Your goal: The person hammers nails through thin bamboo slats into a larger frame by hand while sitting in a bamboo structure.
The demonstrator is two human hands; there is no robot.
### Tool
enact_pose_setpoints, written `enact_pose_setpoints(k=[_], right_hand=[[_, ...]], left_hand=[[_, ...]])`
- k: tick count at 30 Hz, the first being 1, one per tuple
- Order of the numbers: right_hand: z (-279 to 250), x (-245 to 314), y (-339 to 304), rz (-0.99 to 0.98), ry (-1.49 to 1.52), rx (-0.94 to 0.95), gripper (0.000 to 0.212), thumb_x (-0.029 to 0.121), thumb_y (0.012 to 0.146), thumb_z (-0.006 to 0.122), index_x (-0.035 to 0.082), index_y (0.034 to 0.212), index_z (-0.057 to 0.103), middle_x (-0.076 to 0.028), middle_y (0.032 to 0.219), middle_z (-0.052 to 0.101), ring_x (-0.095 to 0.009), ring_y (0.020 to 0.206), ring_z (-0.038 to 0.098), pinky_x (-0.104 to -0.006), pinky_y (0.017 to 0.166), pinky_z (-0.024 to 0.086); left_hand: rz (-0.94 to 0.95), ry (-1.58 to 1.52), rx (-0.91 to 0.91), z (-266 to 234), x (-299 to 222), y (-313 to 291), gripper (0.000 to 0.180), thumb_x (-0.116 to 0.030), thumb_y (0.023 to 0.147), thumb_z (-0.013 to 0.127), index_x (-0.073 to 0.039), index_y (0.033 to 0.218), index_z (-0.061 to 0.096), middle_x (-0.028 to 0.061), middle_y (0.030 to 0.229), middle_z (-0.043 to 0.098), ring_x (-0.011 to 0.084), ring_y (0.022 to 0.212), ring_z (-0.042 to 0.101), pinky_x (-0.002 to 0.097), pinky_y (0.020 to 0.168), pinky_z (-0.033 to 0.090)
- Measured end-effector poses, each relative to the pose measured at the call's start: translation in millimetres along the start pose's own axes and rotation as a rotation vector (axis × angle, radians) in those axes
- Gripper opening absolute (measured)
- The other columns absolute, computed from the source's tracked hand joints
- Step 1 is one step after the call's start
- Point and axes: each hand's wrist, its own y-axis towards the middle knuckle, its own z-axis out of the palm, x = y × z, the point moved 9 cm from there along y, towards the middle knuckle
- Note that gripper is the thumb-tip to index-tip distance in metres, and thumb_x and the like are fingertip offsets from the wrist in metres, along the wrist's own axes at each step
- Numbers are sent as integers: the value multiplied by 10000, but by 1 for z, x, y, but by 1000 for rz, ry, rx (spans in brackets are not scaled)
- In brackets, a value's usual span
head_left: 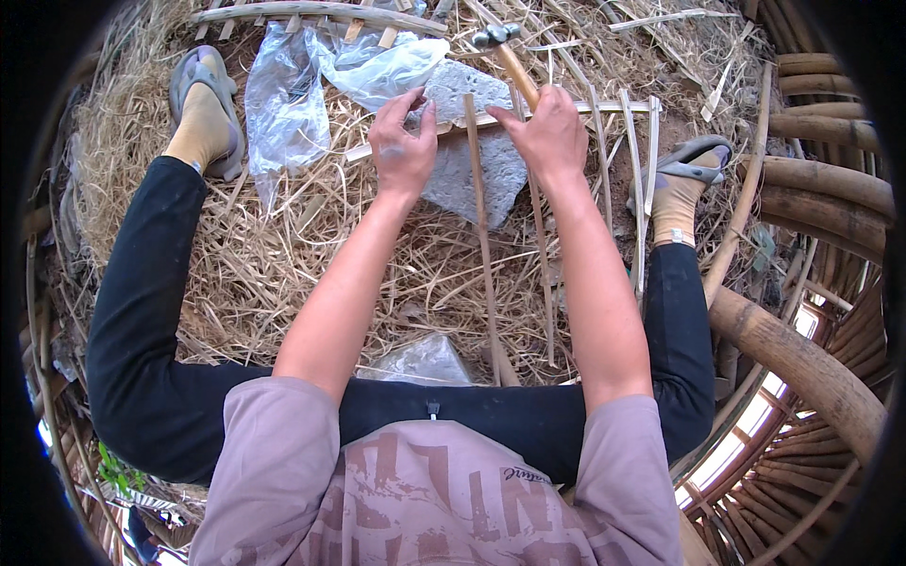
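Observation:
My right hand (555, 137) grips the wooden handle of a hammer (516, 72); its dark metal head points up and away to the left. My right thumb reaches left, close to a long pale bamboo strip (467, 123) lying crosswise over a grey stone block (481, 174). My left hand (404, 149) is over the left part of this strip, with fingers bent and a gap between thumb and forefinger; nothing shows in it. Several thinner strips run lengthwise from the crosswise one toward me, including a brown strip (479, 208) and pale ones (646, 189) at the right.
Clear plastic bags (288, 104) lie beyond my left hand, below a curved bamboo piece with short slats (326, 11). Straw and shavings (377, 274) cover the ground between my legs. A plastic-wrapped package (420, 360) sits near my lap. Thick bamboo poles (802, 354) stand at the right.

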Motion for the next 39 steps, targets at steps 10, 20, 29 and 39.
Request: enact_pose_setpoints(k=[10, 20, 29, 39], right_hand=[[10, -4, 8, 71, -55, 47, 812, 694, 708, 775, 6, 1108, 614, -166, 1133, 651, -324, 1031, 679, -458, 867, 564], [11, -2, 8, 84, -66, 88, 774, 657, 736, 774, 18, 1143, 617, -166, 1180, 647, -345, 1071, 668, -468, 890, 558], [9, -1, 6, 75, -62, 92, 774, 630, 756, 770, 9, 1179, 585, -156, 1185, 632, -355, 1075, 674, -459, 891, 559], [15, -4, 7, 79, -87, 138, 811, 694, 745, 735, 31, 1193, 602, -150, 1205, 634, -326, 1111, 653, -457, 902, 562]], left_hand=[[-17, -53, 19, 4, 3, 2, 269, -121, 851, 747, -6, 1091, 711, 148, 1011, 719, 258, 907, 702, 361, 831, 541], [-20, -65, 38, -10, -15, -3, 231, -43, 861, 758, -14, 1090, 750, 88, 987, 754, 165, 931, 702, 295, 853, 536], [185, -91, 103, -10, -48, 2, 189, -47, 850, 774, -54, 1038, 783, 71, 919, 744, 145, 827, 671, 275, 767, 518], [122, -106, 172, 17, -33, -2, 186, -64, 820, 791, -37, 1004, 777, 115, 897, 749, 206, 803, 705, 317, 747, 558]])
